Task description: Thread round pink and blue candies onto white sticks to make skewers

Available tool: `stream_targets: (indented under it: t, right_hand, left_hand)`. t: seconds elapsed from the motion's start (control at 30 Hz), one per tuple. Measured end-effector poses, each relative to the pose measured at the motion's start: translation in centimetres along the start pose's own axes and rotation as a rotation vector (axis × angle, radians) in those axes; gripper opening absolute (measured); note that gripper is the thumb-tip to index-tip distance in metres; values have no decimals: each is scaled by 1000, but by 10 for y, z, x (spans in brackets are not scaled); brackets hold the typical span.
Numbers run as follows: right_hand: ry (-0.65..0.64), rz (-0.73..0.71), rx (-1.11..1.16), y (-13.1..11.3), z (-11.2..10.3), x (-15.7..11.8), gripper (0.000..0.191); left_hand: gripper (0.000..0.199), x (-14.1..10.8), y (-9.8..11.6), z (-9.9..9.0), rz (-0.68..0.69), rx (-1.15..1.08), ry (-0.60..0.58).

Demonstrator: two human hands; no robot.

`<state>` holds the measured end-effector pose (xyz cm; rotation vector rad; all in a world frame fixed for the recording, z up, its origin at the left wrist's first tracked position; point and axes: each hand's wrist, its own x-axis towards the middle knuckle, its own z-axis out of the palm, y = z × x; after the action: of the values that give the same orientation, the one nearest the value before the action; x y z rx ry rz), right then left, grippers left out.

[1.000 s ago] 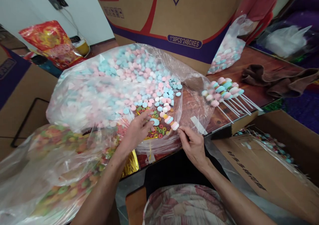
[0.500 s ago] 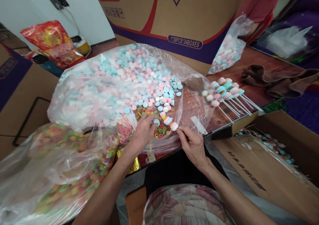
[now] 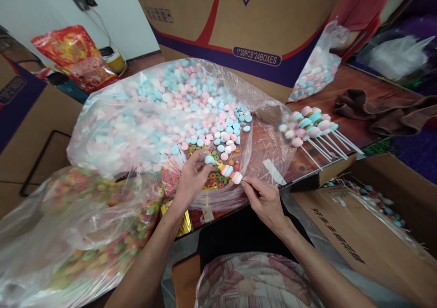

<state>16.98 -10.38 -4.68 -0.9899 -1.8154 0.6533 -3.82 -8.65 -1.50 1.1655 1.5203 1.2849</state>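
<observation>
The candy stick (image 3: pixel 227 171) is between the two hands, over a pile of little ring sweets (image 3: pixel 216 179). It leans, with its far end up toward the left. Pink, white, blue and yellow sweets sit along it in a row. The right hand (image 3: pixel 264 202) has its fingers pinched shut on the near end, just beside the last white sweet. The left hand (image 3: pixel 191 179) has its thumb and fingers closed around a blue puffy sweet (image 3: pixel 209 159). That sweet is by the tip of the stick, but I cannot tell if the tip is inside it.

Behind the hands, a big clear bag (image 3: pixel 112 135) full of pink, blue and white puffy sweets lies on the bench (image 3: pixel 358 77), with some spilling out. A second clear bag (image 3: pixel 92 230), near the left arm, has lots of coloured rings in it. To the right, a bunch of filled sticks (image 3: pixel 312 122) lies together, and a brown cloth (image 3: pixel 385 112) is near them. A large cardboard box (image 3: pixel 225 30) stands at the back. An open box (image 3: pixel 331 233), low on the right, has more colourful sticks inside.
</observation>
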Motion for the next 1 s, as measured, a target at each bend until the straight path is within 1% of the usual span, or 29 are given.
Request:
stream_targets:
  t: [0.07,0.17,0.3,0.4,0.5,0.6,0.73,0.87,1.0]
  right_hand:
    - [-25,-1,-15,0,0,0,15]
    - [-51,19,-42,0,0,0,18]
    - [-67,54,-85,-2,1,1,20]
    - [-58,53,-100,-3,1,2,21]
    - [-56,51,-111,-3,2,2,22]
    - [-63,53,-134,-2,2,2,23]
    - [-71,67,-124,-2,2,3,23]
    - [-62,84,-111,-2,3,3,23]
    - [-55,89,-120,-1,3,3,23]
  left_hand:
    - [34,1,1,3,-29,-69,34]
    - [35,2,1,8,-42,-78,54]
    - [37,2,-6,12,29,-46,66]
    - [37,3,-14,13,95,38,79]
    - [34,3,-17,14,157,170,115]
    - [34,0,-15,15,222,313,147]
    - [31,-6,-8,21,303,456,158]
    - [30,-7,-8,24,339,517,127]
    - [31,-5,-7,19,343,566,17]
